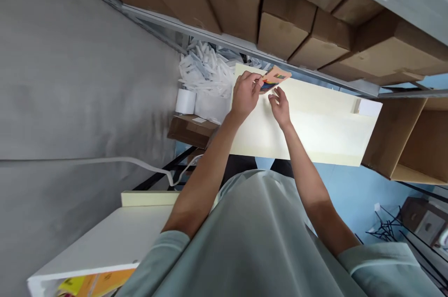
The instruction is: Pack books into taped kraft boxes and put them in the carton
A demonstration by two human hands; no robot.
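Note:
My left hand [246, 93] pinches a small orange card [274, 78] with a colourful print, holding it above the far edge of a long cream board [325, 124]. My right hand [280, 107] hovers just right of it over the board, fingers spread and holding nothing. The card's lower left corner is hidden behind my left fingers.
A pile of white plastic packets [206, 71] and a white paper roll [185, 100] lie left of the board. Brown cardboard boxes [287, 12] fill the shelf above. An open cardboard box [409, 138] stands right. A white box [101, 245] sits near left.

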